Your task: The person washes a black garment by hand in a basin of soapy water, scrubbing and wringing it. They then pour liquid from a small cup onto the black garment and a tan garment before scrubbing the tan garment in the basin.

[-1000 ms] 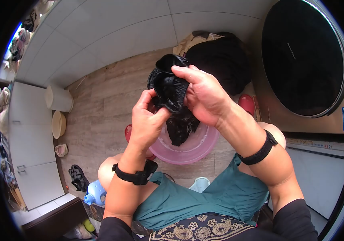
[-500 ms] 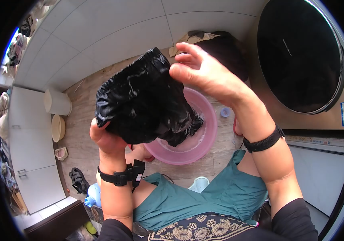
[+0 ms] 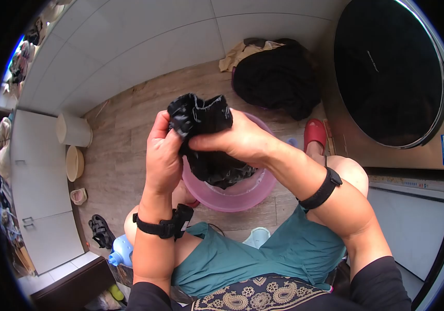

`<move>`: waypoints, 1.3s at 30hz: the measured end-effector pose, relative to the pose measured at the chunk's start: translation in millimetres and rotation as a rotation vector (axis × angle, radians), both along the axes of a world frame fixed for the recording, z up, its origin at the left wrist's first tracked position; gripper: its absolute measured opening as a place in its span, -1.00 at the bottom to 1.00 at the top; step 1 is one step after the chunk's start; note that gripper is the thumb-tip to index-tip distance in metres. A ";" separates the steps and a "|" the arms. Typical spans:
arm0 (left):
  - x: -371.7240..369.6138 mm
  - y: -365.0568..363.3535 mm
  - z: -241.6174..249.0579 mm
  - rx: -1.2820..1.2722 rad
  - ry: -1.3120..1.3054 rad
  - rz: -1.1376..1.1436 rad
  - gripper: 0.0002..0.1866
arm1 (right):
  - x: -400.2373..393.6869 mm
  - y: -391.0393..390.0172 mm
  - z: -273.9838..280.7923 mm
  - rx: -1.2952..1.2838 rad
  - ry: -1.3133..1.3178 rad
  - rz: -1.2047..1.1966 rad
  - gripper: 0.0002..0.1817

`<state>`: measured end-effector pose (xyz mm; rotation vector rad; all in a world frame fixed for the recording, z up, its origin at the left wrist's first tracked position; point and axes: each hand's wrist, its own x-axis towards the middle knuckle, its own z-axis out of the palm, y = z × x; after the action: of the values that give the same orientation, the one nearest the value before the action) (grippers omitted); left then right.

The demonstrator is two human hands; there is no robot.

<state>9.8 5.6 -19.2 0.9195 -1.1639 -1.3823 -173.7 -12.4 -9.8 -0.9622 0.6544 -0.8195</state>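
A wet black garment (image 3: 207, 118) with a gathered, elastic-looking band hangs between my hands, its lower part over the pink basin (image 3: 222, 203). My left hand (image 3: 164, 155) is closed on the left side of the band. On the other side, my right hand (image 3: 240, 137) grips it with the thumb across the front and the fingers hidden behind. Suds line the inside of the basin, which stands on the floor between my legs.
Dark clothes (image 3: 279, 78) lie heaped by the wall. An appliance with a round black lid (image 3: 388, 75) stands at right, near a red slipper (image 3: 315, 133). A white bin (image 3: 74, 130), cream basin (image 3: 75, 163) and black sandals (image 3: 101, 231) are at left. A blue bottle (image 3: 122, 252) sits beside my leg.
My right hand, spread beside the garment before, has come down and taken hold of it. The garment has moved lower and is bunched more narrowly, with my left hand shifted up and right along it.
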 end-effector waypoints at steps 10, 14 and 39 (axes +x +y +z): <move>-4.5 -9.9 3.5 0.213 0.243 -0.037 -0.16 | -16.6 -2.4 34.9 0.186 -0.458 -0.118 -0.72; -24.8 -0.3 -28.1 0.009 -0.272 -0.265 -0.16 | -12.6 -2.1 44.7 0.183 -0.593 -0.201 -0.76; -4.2 3.6 -28.7 0.556 0.735 0.214 -0.29 | 0.7 44.7 -42.1 -0.902 0.452 -0.210 -0.08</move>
<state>5.6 9.2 -47.9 0.7642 -0.1198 -1.6865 -173.0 32.3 -51.9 -1.9584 0.7894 -1.1245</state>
